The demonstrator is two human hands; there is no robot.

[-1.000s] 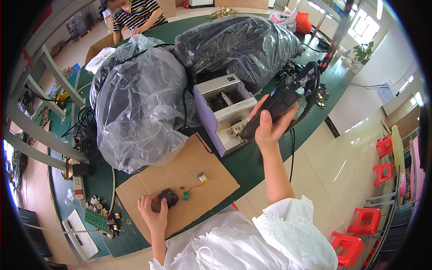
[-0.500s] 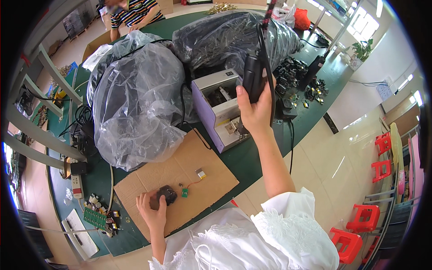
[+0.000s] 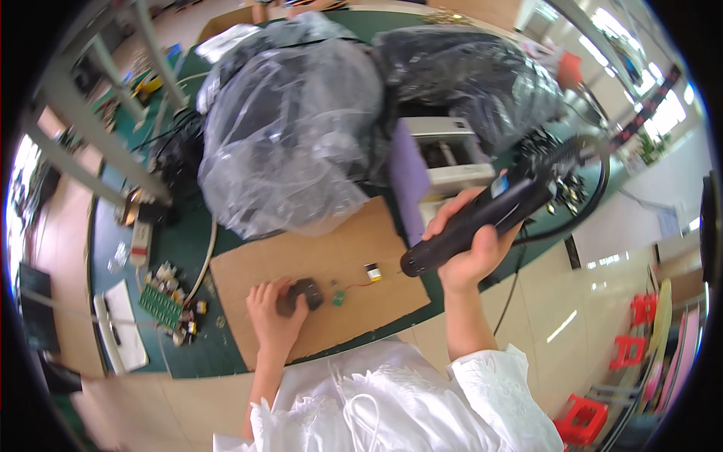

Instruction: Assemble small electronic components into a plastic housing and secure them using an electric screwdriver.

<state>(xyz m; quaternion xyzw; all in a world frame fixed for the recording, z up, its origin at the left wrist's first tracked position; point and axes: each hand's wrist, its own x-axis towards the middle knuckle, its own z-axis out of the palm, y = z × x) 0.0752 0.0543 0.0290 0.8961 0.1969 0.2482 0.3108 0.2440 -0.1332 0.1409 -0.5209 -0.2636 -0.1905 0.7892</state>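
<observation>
In my right hand [image 3: 471, 264] is a corded black electric screwdriver [image 3: 493, 215], fingers wrapped round its body. It is tilted, its front end pointing down and left above the right edge of the cardboard sheet [image 3: 354, 241]. On that sheet my left hand [image 3: 273, 316] grips a small black housing [image 3: 305, 296] between thumb and fingers. Just right of the housing lies a small green circuit board [image 3: 338, 298], joined by a thin red wire to a small silver-and-yellow battery [image 3: 373, 273]. Motion blurs the screwdriver's tip.
Behind the cardboard sit a large clear plastic bag [image 3: 290, 143] and a dark wrapped bundle [image 3: 467, 83]. A purple-and-white box [image 3: 410, 181] stands beyond the screwdriver. Green boards [image 3: 160, 305] and a notebook [image 3: 124, 324] lie left. Red stools [image 3: 581, 422] stand right.
My right hand has brought the screwdriver down from beside the box, turning it from upright to tilted. My left hand stays on the black housing. The view has shifted.
</observation>
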